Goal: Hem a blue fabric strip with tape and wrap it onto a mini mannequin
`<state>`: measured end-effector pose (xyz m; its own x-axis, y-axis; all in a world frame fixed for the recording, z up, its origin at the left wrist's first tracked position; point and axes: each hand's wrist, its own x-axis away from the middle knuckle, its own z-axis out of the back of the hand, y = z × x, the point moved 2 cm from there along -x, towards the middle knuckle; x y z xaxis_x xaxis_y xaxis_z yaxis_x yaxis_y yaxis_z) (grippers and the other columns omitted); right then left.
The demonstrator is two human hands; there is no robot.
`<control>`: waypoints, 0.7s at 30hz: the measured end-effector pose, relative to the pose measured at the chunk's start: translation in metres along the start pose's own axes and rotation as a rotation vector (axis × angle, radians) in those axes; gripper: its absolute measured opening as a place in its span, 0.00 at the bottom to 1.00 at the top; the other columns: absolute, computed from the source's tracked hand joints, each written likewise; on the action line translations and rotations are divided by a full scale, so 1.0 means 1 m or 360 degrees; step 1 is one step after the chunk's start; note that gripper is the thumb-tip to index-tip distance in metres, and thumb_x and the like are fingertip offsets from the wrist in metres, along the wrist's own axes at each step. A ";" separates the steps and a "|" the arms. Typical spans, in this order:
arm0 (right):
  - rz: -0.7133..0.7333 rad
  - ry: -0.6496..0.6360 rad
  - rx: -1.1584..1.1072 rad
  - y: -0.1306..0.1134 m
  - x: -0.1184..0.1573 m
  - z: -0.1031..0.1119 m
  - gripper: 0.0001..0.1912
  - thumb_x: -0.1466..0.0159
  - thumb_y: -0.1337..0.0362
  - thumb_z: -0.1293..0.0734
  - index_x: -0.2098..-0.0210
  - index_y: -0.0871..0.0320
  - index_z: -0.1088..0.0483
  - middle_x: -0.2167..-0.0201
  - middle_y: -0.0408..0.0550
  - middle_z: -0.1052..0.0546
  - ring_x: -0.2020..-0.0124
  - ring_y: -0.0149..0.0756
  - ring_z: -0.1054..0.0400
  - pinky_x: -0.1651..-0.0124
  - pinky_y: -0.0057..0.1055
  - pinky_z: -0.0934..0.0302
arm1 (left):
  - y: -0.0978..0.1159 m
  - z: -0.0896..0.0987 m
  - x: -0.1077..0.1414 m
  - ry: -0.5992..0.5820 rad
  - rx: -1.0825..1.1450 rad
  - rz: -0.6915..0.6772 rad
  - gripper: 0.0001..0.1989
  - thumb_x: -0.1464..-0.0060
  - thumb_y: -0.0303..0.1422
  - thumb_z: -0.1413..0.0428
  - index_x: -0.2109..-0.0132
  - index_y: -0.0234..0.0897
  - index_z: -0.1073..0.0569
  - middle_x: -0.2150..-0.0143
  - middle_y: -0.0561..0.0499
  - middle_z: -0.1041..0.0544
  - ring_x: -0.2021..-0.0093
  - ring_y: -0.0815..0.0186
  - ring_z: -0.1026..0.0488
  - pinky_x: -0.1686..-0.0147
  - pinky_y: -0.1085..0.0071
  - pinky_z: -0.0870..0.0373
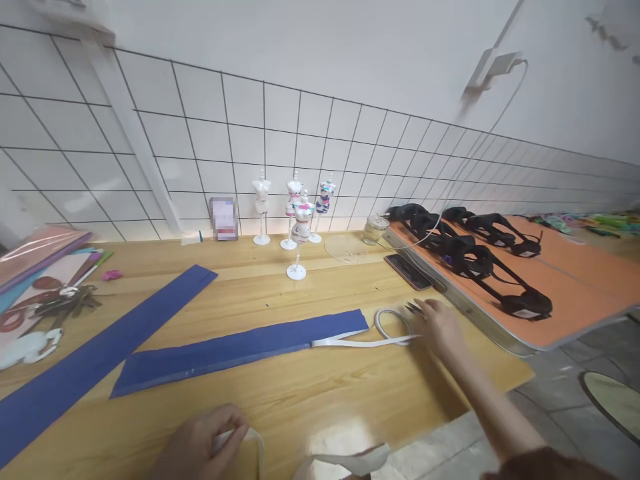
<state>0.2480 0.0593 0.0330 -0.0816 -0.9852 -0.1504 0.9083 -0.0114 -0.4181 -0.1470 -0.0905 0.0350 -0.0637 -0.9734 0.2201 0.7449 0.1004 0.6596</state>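
My left hand (213, 440) is closed at the bottom of the view, pinching a narrow white strip (257, 440) that curls out from its fingers. Over the right part of the table, my right hand (440, 327) is closed round a small dark pointed tool (414, 307); only its tips show. A long blue fabric strip (240, 347) lies flat between the hands. From its right part a white tape (350, 343) runs past a tape roll (393, 325) to near my right hand. A second blue fabric strip (120, 327) lies slanted at the left.
Several small white mannequin stands (297, 272) stand near the wire grid. A phone (409, 271) and a glass jar (375, 230) are behind my right hand. Black strapped devices (467, 257) rest on an orange mat (575, 280). Keys (75, 300) lie at left.
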 end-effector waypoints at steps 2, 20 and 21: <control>0.0174 -0.0122 -0.0154 -0.051 0.033 -0.018 0.17 0.36 0.64 0.42 0.50 0.62 0.34 0.48 0.59 0.33 0.46 0.45 0.41 0.44 0.42 0.48 | -0.001 0.004 0.000 0.0005 0.0004 0.0018 0.15 0.46 0.39 0.56 0.76 0.41 0.33 0.76 0.55 0.28 0.73 0.66 0.31 0.71 0.74 0.38; -0.0046 -0.1895 -0.1501 -0.217 0.145 -0.097 0.22 0.47 0.46 0.35 0.79 0.61 0.35 0.86 0.38 0.35 0.89 0.22 0.45 0.86 0.20 0.48 | -0.052 0.025 0.038 -0.0215 0.0471 0.0287 0.13 0.50 0.40 0.52 0.67 0.38 0.28 0.77 0.57 0.35 0.72 0.68 0.36 0.72 0.74 0.41; -0.0060 -0.1873 -0.1493 -0.213 0.142 -0.095 0.22 0.47 0.47 0.34 0.79 0.61 0.35 0.87 0.38 0.36 0.89 0.21 0.47 0.87 0.20 0.50 | -0.059 0.023 0.040 -0.0206 0.0510 0.0302 0.13 0.51 0.41 0.51 0.67 0.38 0.28 0.76 0.56 0.34 0.72 0.68 0.36 0.72 0.74 0.41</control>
<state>0.0034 -0.0624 0.0156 0.6816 -0.5628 0.4676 0.2915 -0.3773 -0.8790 -0.2088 -0.1309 0.0219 -0.0435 -0.8993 0.4352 0.5079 0.3552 0.7848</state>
